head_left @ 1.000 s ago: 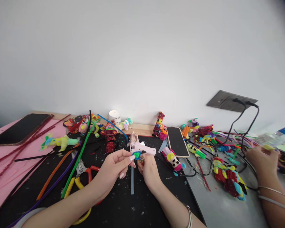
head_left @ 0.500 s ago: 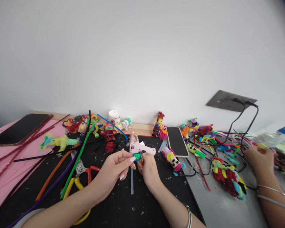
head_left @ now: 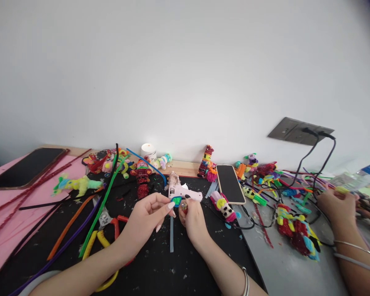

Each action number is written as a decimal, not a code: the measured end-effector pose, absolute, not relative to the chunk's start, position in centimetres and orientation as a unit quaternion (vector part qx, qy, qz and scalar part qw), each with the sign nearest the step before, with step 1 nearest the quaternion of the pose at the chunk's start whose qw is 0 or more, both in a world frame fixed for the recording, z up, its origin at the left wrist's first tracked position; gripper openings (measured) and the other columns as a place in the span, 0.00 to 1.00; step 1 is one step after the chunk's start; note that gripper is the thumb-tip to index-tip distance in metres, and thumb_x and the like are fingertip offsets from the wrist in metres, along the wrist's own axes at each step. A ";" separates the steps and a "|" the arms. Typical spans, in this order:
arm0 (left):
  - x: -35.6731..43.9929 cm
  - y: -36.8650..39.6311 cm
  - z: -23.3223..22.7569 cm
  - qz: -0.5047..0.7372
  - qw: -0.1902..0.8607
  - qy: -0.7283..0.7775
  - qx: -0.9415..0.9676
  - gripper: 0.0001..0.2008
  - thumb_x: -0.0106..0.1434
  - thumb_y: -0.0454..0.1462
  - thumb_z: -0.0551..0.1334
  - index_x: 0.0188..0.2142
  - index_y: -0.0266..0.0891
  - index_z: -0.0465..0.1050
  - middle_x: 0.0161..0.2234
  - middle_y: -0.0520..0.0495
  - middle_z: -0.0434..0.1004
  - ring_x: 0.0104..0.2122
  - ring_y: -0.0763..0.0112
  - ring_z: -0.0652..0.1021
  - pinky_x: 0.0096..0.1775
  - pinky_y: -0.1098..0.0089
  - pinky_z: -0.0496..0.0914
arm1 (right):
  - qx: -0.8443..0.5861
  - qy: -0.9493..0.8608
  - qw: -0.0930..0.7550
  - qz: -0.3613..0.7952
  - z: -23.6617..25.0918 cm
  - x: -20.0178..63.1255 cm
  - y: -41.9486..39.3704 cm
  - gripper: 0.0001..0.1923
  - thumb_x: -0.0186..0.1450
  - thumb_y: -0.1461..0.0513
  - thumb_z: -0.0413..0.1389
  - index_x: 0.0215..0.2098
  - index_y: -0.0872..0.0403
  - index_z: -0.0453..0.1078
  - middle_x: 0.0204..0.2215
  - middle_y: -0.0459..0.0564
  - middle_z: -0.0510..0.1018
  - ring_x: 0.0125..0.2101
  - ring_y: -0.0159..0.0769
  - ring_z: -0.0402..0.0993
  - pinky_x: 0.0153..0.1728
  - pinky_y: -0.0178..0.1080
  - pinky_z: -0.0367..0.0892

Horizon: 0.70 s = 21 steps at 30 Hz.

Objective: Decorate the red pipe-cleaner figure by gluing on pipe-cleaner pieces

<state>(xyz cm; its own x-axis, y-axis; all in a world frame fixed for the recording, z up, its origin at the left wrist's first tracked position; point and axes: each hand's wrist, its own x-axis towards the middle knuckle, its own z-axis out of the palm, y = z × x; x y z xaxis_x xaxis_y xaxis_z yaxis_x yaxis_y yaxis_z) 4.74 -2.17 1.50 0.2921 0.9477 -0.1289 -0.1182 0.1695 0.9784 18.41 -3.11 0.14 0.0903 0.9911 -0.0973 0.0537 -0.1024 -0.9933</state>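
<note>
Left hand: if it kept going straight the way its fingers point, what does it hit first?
The left hand points right and slightly away, pinching a small green-and-blue piece. Straight on, it would probably first meet the right hand at its fingertips, with the pink glue gun just behind; depth between them is unclear.

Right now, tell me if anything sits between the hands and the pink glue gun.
Nothing visible does. The left hand and right hand pinch a small green piece just in front of the pink glue gun.

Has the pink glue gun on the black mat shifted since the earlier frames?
No. The pink glue gun lies in the same spot relative to the phone beside it.
</note>
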 end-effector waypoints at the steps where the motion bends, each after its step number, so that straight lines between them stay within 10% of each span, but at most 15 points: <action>1: 4.7 -2.2 1.5 0.414 0.619 0.436 0.505 0.11 0.58 0.43 0.64 0.31 0.36 0.70 0.24 0.51 0.75 0.15 0.82 0.62 0.19 0.77 0.57 | -0.564 -0.470 0.479 0.482 0.2 18.4 -3.1 0.18 0.61 0.59 0.38 0.13 0.49 0.45 0.11 0.39 0.49 0.14 0.28 0.43 0.17 0.35 0.43; 21: 3.8 -2.9 1.4 0.425 0.382 0.437 0.694 0.04 0.58 0.36 0.62 0.28 0.41 0.74 0.21 0.53 0.73 0.20 0.73 0.70 0.25 0.73 0.63 | -0.594 -0.412 0.487 0.491 -0.4 18.7 -2.9 0.17 0.63 0.59 0.38 0.15 0.49 0.48 0.12 0.39 0.50 0.15 0.29 0.44 0.17 0.34 0.45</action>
<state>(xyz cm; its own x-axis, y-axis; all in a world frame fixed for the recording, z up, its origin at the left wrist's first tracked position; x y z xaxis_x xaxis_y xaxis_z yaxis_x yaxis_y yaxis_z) 3.84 -2.89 1.36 0.2555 0.9320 0.2570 0.2828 -0.3262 0.9020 18.65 -2.91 -0.35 0.1795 0.9666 -0.1827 0.0114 -0.1877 -0.9822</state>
